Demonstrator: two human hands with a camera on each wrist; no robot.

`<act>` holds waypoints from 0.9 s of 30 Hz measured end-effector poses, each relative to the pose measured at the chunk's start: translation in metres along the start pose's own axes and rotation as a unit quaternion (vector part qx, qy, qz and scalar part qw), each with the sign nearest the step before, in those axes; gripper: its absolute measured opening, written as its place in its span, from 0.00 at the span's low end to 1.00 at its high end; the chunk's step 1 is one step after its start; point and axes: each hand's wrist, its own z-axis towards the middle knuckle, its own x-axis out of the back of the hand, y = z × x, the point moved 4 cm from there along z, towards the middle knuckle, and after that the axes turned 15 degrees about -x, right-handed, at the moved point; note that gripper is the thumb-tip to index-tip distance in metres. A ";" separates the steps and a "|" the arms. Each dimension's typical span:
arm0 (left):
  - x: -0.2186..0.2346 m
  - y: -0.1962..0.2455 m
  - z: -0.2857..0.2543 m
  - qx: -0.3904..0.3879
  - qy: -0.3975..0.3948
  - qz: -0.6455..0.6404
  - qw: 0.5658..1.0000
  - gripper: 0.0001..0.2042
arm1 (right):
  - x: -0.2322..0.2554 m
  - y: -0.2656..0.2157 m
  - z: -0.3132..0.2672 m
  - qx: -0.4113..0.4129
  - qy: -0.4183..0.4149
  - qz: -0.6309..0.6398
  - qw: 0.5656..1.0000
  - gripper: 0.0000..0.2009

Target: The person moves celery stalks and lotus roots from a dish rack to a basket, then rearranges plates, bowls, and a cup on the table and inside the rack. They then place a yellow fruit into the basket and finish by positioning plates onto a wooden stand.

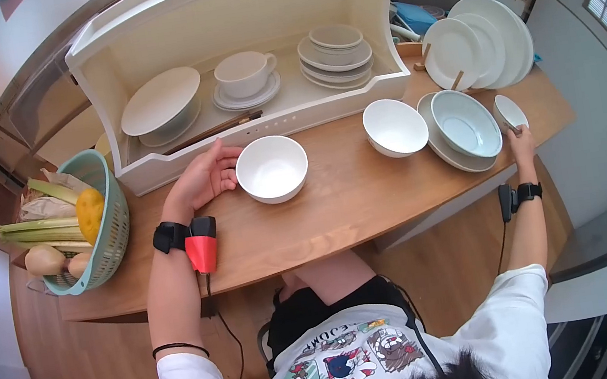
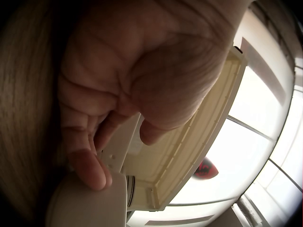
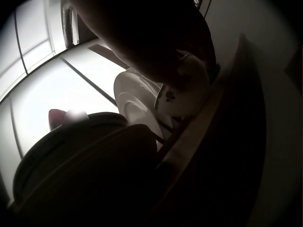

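A white bowl (image 1: 272,169) sits on the wooden table, and the left hand (image 1: 206,176) lies at its left side with relaxed fingers. In the left wrist view the left hand's fingertips (image 2: 97,177) touch the bowl's side (image 2: 87,203). Far to the right, the right hand (image 1: 523,145) pinches the rim of a small white bowl (image 1: 510,111), which is tilted. The right wrist view is dark; there the right hand (image 3: 156,42) is at the small patterned bowl (image 3: 177,101). Another white bowl (image 1: 395,127) stands left of a pale blue-white bowl (image 1: 467,125) on a plate (image 1: 438,141).
A cream shelf unit (image 1: 293,119) at the back holds plates, bowls and a large cup (image 1: 242,75). White plates (image 1: 453,54) stand upright at the back right. A green basket (image 1: 117,230) of vegetables is at the left. The table's front edge faces the person.
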 end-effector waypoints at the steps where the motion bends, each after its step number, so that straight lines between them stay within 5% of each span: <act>1: 0.000 0.000 0.000 0.002 0.001 -0.002 1.000 0.25 | -0.002 0.000 0.001 0.004 0.005 0.008 1.000 0.16; 8: 0.000 0.001 0.000 -0.003 -0.011 -0.006 1.000 0.25 | -0.001 0.007 0.010 0.025 0.064 0.063 0.996 0.16; 13: -0.003 0.001 0.000 -0.004 -0.009 0.022 1.000 0.25 | 0.078 -0.057 -0.033 0.053 0.084 0.124 0.987 0.13; 15: -0.006 0.003 -0.001 -0.005 -0.013 0.024 1.000 0.24 | 0.103 -0.090 -0.060 0.098 0.052 0.262 0.959 0.08; 18: -0.012 0.007 -0.003 -0.023 -0.019 0.071 0.997 0.20 | 0.128 -0.132 -0.115 0.131 0.010 0.254 0.958 0.06; 20: -0.009 0.004 -0.003 -0.017 -0.018 0.073 0.997 0.20 | 0.129 -0.159 -0.158 0.136 -0.110 0.343 0.923 0.07; 22: -0.008 0.004 -0.003 -0.012 -0.017 0.076 0.997 0.20 | 0.126 -0.175 -0.196 0.180 -0.134 0.276 0.935 0.08; 25: -0.010 0.005 -0.004 -0.009 -0.034 0.115 0.993 0.23 | 0.116 -0.194 -0.247 0.249 -0.233 0.297 0.892 0.13; 27: -0.014 0.007 -0.006 -0.020 -0.046 0.132 0.990 0.26 | 0.114 -0.207 -0.272 0.353 -0.213 0.272 0.870 0.15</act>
